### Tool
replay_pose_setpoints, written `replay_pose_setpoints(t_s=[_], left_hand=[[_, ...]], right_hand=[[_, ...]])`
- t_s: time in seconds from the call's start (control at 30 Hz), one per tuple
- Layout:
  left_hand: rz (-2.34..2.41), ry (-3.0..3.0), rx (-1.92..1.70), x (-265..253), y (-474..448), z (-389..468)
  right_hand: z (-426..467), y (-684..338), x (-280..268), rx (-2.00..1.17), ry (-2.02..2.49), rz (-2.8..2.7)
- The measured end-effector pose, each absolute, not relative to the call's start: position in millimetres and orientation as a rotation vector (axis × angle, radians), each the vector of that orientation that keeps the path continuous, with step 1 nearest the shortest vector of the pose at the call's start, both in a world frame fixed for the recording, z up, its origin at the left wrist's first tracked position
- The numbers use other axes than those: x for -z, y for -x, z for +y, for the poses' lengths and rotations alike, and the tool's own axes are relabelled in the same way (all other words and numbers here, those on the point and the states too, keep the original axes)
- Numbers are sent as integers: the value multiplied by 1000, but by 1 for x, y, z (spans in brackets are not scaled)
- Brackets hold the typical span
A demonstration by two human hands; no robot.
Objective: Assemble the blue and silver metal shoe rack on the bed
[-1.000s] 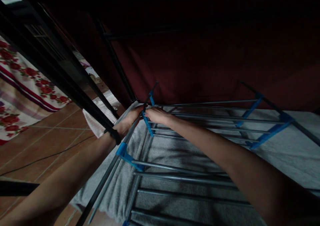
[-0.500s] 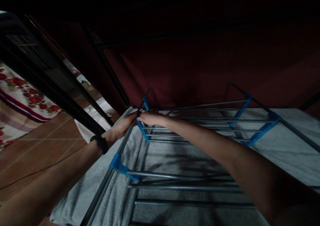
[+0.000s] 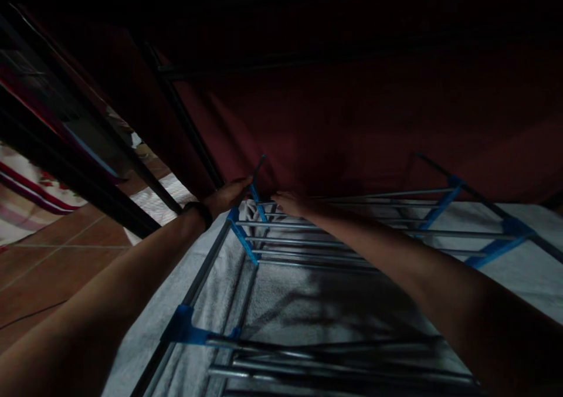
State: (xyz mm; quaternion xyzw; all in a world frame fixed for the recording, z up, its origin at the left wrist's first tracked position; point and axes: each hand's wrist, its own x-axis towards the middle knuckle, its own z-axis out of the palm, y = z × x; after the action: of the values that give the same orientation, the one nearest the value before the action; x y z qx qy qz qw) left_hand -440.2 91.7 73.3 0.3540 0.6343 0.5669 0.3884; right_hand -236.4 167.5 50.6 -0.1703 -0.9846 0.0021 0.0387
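A shoe rack (image 3: 211,262) of grey metal tubes with blue plastic joints lies on a grey towel-like cloth (image 3: 281,291). My left hand (image 3: 229,196), with a dark band on the wrist, is at the far left corner. Its fingers close on the side tube beside the far blue joint (image 3: 258,202). Just right of that joint, my right hand (image 3: 291,202) is over the back crossbar, fingers loosely bent and not wrapped round it. A nearer blue joint (image 3: 240,233) stands free of both hands. Dim light hides the fingertips' exact contact.
A dark red wall or curtain (image 3: 343,139) rises behind the rack. Black metal frame bars (image 3: 185,109) slope down at the left. Beyond them are a tiled floor (image 3: 65,256), a thin cable (image 3: 35,314) and striped cloth (image 3: 30,192).
Both hands have left the middle left joint. My left hand has moved farther back to the far joint; my right hand has shifted right. The rack appears lower and nearer in view.
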Motion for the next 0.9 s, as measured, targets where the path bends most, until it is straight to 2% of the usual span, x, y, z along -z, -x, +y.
replay_pose_setpoints(t_s=[0.37,0.9], left_hand=[[1582,-910,-1383,-58,451,106],[1557,-972,-1345,-56,451,107]], right_hand=[[179,259,-72,-96,505,-3001],[188,266,-88,-499,561,-2898]])
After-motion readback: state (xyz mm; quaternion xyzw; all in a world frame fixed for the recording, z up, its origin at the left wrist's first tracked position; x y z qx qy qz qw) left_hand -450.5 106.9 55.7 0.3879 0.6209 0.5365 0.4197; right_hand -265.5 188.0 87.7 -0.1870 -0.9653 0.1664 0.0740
